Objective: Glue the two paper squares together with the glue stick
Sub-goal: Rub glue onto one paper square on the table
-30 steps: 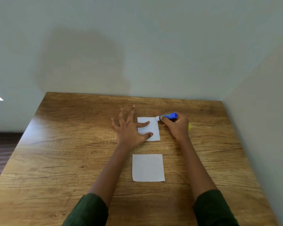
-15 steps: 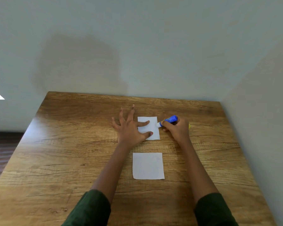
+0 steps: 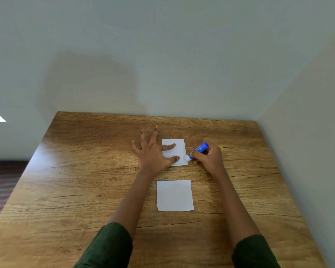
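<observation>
Two white paper squares lie on the wooden table (image 3: 70, 190). The far square (image 3: 179, 147) is pinned flat by my left hand (image 3: 153, 153), whose fingers are spread, with thumb and forefinger resting on the sheet. My right hand (image 3: 209, 158) grips a blue glue stick (image 3: 198, 150), tilted, its white tip touching the far square's lower right corner. The near square (image 3: 174, 195) lies free between my forearms. A small yellow object (image 3: 221, 148), partly hidden, peeks out behind my right hand.
The table stands in a corner, with a grey wall (image 3: 162, 55) along its far edge and another wall (image 3: 317, 151) along its right edge. Dark floor (image 3: 2, 180) shows past the left edge.
The glue stick's tip has slid down the far square's right edge from the top corner to the bottom corner. My left hand has stayed pressed on the sheet.
</observation>
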`<state>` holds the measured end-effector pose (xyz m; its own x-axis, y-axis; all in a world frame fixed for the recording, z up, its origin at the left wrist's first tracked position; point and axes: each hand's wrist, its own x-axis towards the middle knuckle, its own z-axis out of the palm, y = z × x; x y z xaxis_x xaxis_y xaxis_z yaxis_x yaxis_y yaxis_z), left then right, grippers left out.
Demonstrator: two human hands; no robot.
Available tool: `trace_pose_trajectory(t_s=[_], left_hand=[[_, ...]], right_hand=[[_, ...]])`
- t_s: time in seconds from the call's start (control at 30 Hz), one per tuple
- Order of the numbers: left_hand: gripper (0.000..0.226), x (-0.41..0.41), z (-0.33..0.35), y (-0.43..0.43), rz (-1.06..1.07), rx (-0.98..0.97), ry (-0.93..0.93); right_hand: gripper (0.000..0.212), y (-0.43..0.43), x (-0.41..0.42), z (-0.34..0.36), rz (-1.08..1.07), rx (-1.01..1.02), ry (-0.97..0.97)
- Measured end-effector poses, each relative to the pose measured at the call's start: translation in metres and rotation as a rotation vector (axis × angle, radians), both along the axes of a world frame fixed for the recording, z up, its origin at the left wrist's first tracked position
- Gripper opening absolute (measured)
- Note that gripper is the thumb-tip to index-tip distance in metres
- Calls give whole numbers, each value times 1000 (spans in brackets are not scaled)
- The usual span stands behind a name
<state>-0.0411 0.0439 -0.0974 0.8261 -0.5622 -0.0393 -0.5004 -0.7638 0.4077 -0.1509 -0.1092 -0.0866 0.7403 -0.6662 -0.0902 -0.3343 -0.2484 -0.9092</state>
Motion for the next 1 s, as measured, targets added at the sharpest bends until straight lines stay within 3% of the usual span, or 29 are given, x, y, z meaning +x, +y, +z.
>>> trace_pose_trajectory(t_s=[0.37, 0.53, 0.67, 0.87, 1.0], left_hand=[[48, 0, 2, 1, -9, -7, 10], [40, 3, 1, 0, 6, -151, 93], [31, 11, 2, 0, -39, -63, 150], [44, 23, 11, -1, -77, 40, 180], [45, 27, 9, 1, -78, 4, 195]], right_hand=[[21, 2, -6, 3, 60, -7, -4], [12, 0, -7, -1, 40, 36, -17], [13, 4, -10, 3, -3, 97, -69], [22, 32, -23, -3, -45, 127, -162], [13, 51, -22, -6, -55, 72, -191]])
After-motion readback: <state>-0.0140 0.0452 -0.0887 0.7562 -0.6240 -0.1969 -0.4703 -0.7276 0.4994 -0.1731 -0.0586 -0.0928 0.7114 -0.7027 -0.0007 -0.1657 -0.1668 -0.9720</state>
